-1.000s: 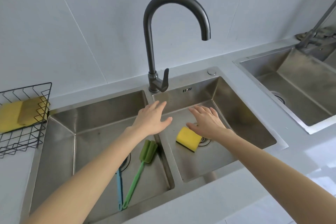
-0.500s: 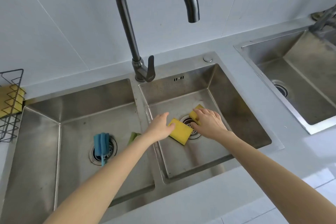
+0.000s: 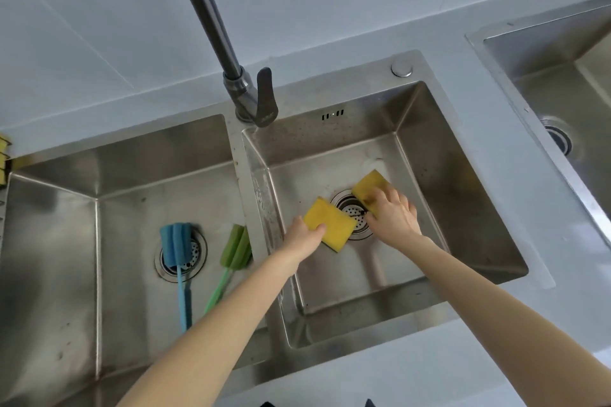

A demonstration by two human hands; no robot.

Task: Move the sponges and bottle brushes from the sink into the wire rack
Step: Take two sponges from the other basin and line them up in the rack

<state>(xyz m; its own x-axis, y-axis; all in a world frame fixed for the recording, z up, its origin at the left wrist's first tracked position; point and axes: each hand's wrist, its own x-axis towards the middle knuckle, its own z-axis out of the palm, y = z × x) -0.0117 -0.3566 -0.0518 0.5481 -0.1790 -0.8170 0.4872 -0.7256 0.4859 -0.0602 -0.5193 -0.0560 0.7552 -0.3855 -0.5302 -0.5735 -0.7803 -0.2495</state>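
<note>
Fingers [image 3: 319, 229], left: thumb on the yellow face of the near sponge [image 3: 330, 223], the rest curled under its edge; pinch closed on it. Left hand [image 3: 302, 239] sits just left of the drain strainer [image 3: 355, 215], my landmark.

Fingers, right: bent down over the far sponge [image 3: 368, 187], pressing or gripping; I cannot tell which, as the right hand [image 3: 393, 216] covers the contact. That sponge lies just behind the strainer, partly on its rim.

Sponges, both: in the right-hand basin [image 3: 463, 208], touching or nearly touching the strainer.

Bottle brushes: blue brush [image 3: 177, 241] and green brush [image 3: 235, 249] lie in the basin left of the strainer, beyond the divider, untouched.

Wire rack: barely in view, far left of the strainer; only a yellow scrap at the frame edge.

Risks, as I judge them: a shallow thumb pinch may let a possibly wet sponge slip and drop; the right sponge could drag on the strainer rim; carrying left, my forearms may clip the faucet [image 3: 251, 99] or the divider.
</note>
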